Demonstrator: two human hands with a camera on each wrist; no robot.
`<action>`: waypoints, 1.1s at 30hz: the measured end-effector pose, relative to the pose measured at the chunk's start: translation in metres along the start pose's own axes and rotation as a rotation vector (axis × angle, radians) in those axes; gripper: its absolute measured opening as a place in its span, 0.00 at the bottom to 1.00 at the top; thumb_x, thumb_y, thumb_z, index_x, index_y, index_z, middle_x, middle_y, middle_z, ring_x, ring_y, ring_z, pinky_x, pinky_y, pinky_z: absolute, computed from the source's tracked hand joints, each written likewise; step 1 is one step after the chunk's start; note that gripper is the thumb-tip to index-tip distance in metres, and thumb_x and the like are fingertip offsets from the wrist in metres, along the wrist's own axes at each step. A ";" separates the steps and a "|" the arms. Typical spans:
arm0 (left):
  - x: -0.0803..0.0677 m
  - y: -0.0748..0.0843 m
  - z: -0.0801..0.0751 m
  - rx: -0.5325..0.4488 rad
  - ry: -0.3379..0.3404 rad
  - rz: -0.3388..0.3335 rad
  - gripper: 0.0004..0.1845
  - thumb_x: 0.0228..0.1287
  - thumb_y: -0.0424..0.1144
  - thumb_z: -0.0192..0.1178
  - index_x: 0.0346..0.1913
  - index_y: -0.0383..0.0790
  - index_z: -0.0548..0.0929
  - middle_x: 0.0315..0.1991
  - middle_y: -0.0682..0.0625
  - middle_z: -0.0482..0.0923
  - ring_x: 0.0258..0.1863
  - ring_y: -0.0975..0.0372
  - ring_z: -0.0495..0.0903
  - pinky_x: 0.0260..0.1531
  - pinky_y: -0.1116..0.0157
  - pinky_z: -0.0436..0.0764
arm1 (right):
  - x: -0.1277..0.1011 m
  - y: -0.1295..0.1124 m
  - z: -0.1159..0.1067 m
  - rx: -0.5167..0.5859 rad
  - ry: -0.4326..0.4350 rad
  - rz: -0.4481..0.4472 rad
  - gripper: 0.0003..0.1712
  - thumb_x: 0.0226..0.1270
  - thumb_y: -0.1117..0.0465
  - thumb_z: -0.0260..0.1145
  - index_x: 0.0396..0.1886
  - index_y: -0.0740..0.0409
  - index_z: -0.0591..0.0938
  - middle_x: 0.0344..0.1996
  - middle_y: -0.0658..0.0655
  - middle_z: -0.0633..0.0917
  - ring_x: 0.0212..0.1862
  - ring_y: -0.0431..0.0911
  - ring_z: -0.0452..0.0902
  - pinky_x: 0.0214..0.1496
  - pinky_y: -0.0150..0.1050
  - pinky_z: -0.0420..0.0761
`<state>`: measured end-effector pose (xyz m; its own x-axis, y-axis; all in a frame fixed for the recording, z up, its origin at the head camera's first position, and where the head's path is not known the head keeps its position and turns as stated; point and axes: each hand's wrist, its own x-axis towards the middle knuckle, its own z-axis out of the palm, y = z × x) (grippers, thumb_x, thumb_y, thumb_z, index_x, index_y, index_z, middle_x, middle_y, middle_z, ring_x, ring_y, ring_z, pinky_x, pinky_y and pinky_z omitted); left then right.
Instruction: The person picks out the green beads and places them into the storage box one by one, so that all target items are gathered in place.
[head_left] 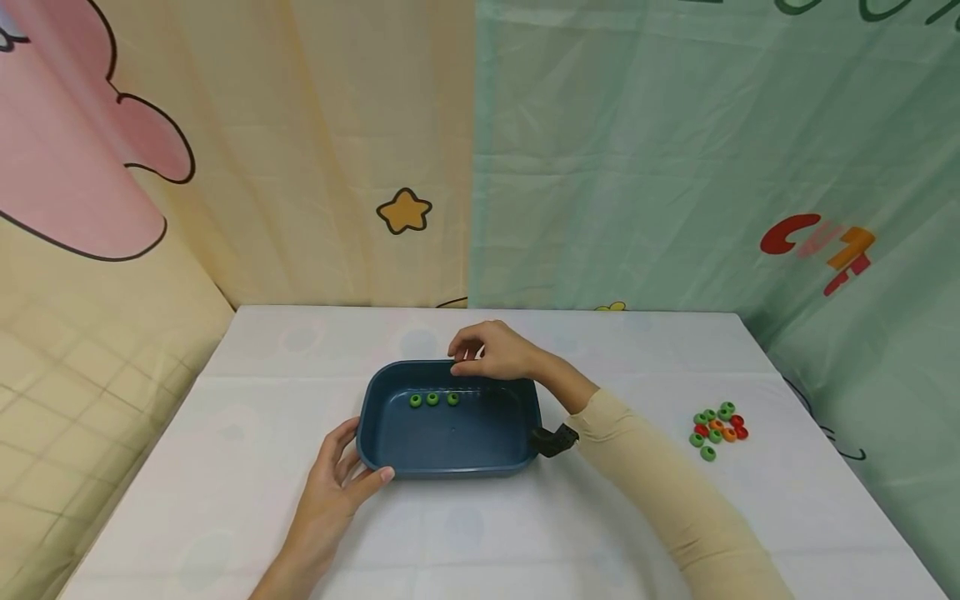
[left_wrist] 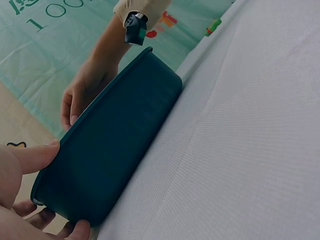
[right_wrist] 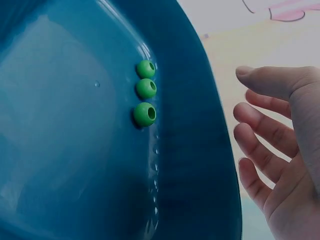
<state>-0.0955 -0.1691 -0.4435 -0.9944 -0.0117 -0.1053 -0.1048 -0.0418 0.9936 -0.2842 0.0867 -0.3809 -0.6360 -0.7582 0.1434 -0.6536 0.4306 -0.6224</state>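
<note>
The left hand (head_left: 337,483) holds the near left corner of the blue tray (head_left: 390,446), thumb on the rim and fingers curled under it. The right hand (head_left: 491,350) hangs over the tray's far rim with its fingers loose and bent, holding nothing. Three green beads (head_left: 432,399) lie in a row inside the tray by its far wall. The tray sits in the middle of the table (head_left: 225,483). A small pile of green, red and orange beads (head_left: 718,427) lies near the table's right edge.
</note>
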 end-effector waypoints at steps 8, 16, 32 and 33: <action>0.000 0.001 -0.001 0.004 0.004 -0.011 0.46 0.50 0.32 0.70 0.68 0.53 0.55 0.68 0.55 0.51 0.64 0.55 0.59 0.50 0.72 0.74 | -0.011 0.005 -0.005 -0.005 0.013 0.026 0.15 0.59 0.54 0.69 0.41 0.57 0.83 0.32 0.43 0.81 0.34 0.36 0.77 0.39 0.33 0.79; 0.000 0.002 -0.001 0.012 0.011 -0.032 0.46 0.50 0.34 0.71 0.69 0.53 0.55 0.68 0.54 0.51 0.64 0.56 0.59 0.50 0.72 0.73 | -0.025 0.014 -0.010 0.011 0.037 0.067 0.15 0.59 0.52 0.68 0.42 0.55 0.83 0.32 0.43 0.81 0.34 0.36 0.77 0.39 0.35 0.79; -0.001 0.003 0.002 0.019 0.013 -0.029 0.46 0.50 0.33 0.71 0.68 0.53 0.56 0.68 0.54 0.51 0.64 0.56 0.60 0.51 0.73 0.73 | -0.064 0.027 -0.029 0.022 0.124 0.197 0.10 0.58 0.52 0.69 0.38 0.48 0.82 0.32 0.44 0.81 0.36 0.40 0.76 0.39 0.37 0.79; -0.001 0.004 0.002 0.019 0.012 -0.026 0.46 0.50 0.33 0.71 0.68 0.53 0.56 0.68 0.54 0.51 0.64 0.56 0.60 0.51 0.73 0.73 | -0.066 0.028 -0.029 0.025 0.126 0.198 0.10 0.58 0.52 0.69 0.38 0.48 0.82 0.32 0.44 0.81 0.36 0.40 0.76 0.39 0.37 0.80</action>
<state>-0.0949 -0.1677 -0.4398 -0.9911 -0.0229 -0.1314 -0.1309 -0.0233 0.9911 -0.2721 0.1634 -0.3851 -0.7980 -0.5926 0.1101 -0.5015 0.5514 -0.6667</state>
